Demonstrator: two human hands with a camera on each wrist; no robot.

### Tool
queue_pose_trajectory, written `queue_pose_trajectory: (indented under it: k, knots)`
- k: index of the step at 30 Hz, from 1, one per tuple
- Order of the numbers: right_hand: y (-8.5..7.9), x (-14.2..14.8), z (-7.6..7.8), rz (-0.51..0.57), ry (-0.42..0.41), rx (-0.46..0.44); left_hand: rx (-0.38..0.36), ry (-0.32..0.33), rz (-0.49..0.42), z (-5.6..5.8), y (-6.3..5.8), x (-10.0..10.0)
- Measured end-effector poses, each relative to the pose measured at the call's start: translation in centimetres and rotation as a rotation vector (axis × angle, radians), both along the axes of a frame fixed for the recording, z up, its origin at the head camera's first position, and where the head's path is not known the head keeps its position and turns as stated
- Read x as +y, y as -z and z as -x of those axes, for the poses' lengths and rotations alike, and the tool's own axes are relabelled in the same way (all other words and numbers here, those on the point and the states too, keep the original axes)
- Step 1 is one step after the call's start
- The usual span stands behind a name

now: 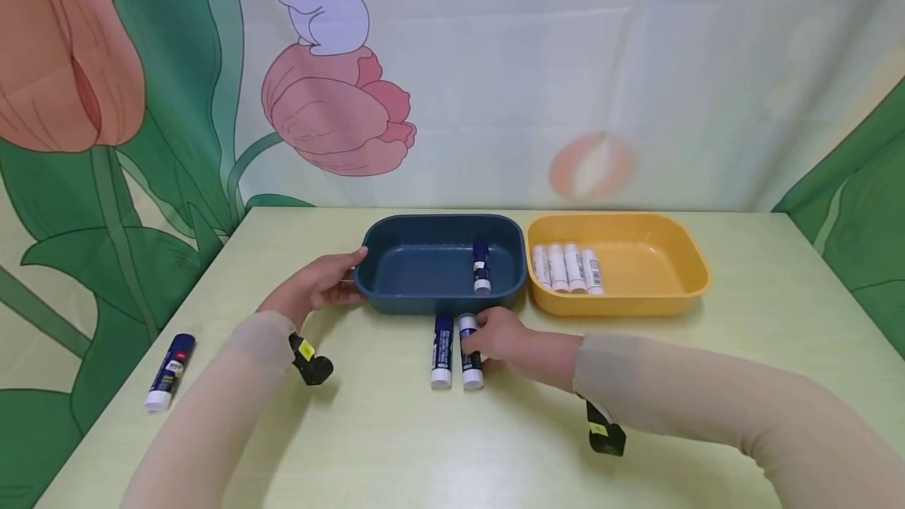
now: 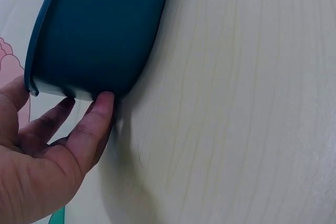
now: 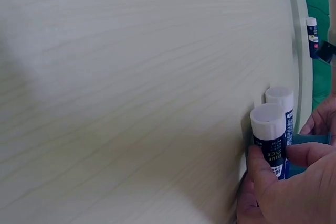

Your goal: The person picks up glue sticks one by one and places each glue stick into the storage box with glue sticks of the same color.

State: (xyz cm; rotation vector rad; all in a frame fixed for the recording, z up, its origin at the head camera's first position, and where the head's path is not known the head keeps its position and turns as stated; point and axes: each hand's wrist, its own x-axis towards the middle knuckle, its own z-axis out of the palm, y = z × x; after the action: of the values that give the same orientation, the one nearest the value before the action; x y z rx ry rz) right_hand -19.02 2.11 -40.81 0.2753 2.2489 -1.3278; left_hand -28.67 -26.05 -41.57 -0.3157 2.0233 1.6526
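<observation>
My left hand [image 1: 321, 281] holds the left end of a dark blue tray [image 1: 431, 303], thumb up at the rim and fingertips against the outer wall in the left wrist view. In front of this tray, my right hand [image 1: 498, 334] pinches a navy glue stick [image 3: 269, 129] with a white end between thumb and fingers. Close beside it on the table lies another such glue stick [image 1: 441, 356]. A third glue stick [image 1: 481, 269] lies inside the blue tray, toward its right end.
A yellow tray [image 1: 622, 305] stands right of the blue one, with several white tubes [image 1: 574, 269] side by side in its left part. Near the table's left edge lies one more navy glue stick [image 1: 170, 371]. A printed curtain [image 1: 495, 85] hangs behind the table.
</observation>
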Motion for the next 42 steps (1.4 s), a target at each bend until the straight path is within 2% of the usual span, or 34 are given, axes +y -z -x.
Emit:
queue_pose_trajectory:
  k: [11, 17, 23, 28, 35, 42]
  knots:
    - [-1.3, 1.0, -0.3, 0.073, -0.046, -0.069, 0.002, 0.005, 0.004, 0.0, 0.0, -0.1]
    - [-3.1, 1.9, -0.5, 0.132, -0.041, -0.096, -0.002, 0.002, 0.007, -0.1, -0.1, -0.1]
    - [-5.0, 3.0, 0.0, 0.158, -0.053, -0.075, -0.005, -0.009, 0.005, 0.0, -0.1, -0.1]
    - [-6.6, 4.0, 0.7, 0.171, -0.064, -0.047, -0.006, -0.001, 0.007, 0.0, -0.2, -0.1]
    - [-9.8, 5.0, 2.5, 0.189, -0.054, 0.001, -0.004, 0.003, 0.006, 0.1, 0.0, 0.0]
    - [-12.6, 5.2, 4.8, 0.147, -0.073, 0.070, -0.011, 0.003, 0.014, 0.1, -0.1, 0.0]
